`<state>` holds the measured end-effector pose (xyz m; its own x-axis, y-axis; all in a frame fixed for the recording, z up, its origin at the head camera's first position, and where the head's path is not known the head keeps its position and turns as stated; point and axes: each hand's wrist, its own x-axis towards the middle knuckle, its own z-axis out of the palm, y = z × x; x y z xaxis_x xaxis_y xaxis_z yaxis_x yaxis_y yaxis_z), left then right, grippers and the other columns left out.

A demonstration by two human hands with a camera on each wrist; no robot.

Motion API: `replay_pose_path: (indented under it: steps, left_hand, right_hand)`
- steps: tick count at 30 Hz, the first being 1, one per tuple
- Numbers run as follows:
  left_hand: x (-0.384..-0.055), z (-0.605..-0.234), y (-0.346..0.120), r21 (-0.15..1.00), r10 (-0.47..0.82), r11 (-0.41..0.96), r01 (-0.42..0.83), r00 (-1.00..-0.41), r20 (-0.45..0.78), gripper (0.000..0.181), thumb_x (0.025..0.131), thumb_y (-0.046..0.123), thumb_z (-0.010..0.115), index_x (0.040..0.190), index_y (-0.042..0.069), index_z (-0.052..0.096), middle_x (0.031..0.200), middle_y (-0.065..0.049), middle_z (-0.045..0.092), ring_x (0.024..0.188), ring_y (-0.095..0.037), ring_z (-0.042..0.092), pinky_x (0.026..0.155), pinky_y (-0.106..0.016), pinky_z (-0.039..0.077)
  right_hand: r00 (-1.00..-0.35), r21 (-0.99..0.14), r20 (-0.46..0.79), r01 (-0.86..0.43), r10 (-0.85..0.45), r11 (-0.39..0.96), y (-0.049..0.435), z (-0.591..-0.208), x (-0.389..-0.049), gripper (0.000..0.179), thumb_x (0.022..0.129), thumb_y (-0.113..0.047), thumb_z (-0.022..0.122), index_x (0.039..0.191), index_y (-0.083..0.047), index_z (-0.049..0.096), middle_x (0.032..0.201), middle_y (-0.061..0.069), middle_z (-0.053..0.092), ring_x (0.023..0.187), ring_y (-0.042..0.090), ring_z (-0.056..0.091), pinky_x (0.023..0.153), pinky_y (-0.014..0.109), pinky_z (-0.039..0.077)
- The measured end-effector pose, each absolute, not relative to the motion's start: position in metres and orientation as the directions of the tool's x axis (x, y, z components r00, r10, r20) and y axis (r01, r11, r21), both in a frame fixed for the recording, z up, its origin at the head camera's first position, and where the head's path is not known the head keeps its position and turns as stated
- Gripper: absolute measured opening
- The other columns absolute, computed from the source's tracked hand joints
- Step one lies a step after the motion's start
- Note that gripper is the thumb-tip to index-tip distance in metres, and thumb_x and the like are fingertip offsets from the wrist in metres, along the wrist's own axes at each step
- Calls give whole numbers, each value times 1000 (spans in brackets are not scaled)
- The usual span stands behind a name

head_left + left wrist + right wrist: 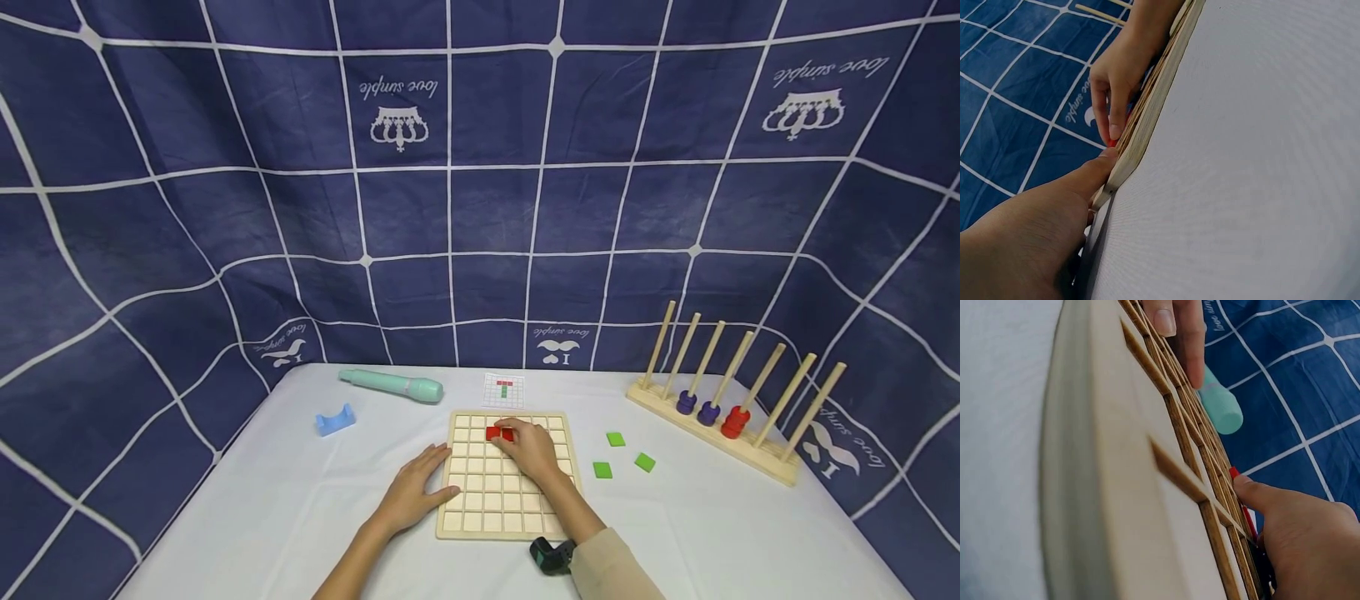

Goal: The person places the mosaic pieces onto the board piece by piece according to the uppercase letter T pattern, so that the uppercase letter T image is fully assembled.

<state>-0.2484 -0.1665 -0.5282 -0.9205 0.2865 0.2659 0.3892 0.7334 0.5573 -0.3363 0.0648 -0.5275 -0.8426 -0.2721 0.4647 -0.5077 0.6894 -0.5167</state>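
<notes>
A square wooden grid board (pixel 472 502) lies on the white table. My right hand (pixel 534 452) is over its upper rows and pinches a red square tile (pixel 507 434) between thumb and fingers. Another red tile (pixel 492 433) sits in a cell just to the left. In the right wrist view, red tile edges (pixel 1234 472) show by the thumb; my palm side is hidden. My left hand (pixel 415 489) rests against the board's left edge, fingers extended and thumb (pixel 1094 172) over the rim. Three green tiles (pixel 602 470) lie to the right of the board.
Behind the board is a pattern card (pixel 504 390) with red and green squares. A mint-green cylindrical object (pixel 393 384) and a light blue curved piece (pixel 335 420) lie back left. A pegged wooden rack (pixel 712 429) with purple and red rings stands right. Blue gridded cloth hangs behind.
</notes>
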Motion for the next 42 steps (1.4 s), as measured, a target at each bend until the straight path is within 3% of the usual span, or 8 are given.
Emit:
replay_pose_path:
  steps: [26,35,42]
  left_hand:
    - [-251,-532,-165,548,281,739,392,-919,278,70,83,50,61,136,8,44,142,-9,40,133,-32,29,104,-55,24]
    - [-249,-530,-166,561,278,734,384,-923,268,70,83,50,62,136,7,45,142,-9,40,133,-32,28,105,-55,23]
    - [-250,-533,-167,543,286,732,412,-909,303,70,83,49,62,135,5,45,141,-11,41,132,-34,30,103,-57,24]
  right_hand:
    - [-856,-522,441,-488,-268,699,84,-524,-328,31,78,-34,73,104,-17,70,48,-13,32,45,4,27,41,21,26]
    - [-859,-556,432,-493,-274,669,122,-518,-321,31,79,-33,72,105,-16,70,47,-13,33,43,3,28,42,22,27]
    - [-853,-552,491,-462,-178,694,172,-522,-326,32,76,-30,76,103,-12,71,47,-13,33,41,1,25,38,21,25]
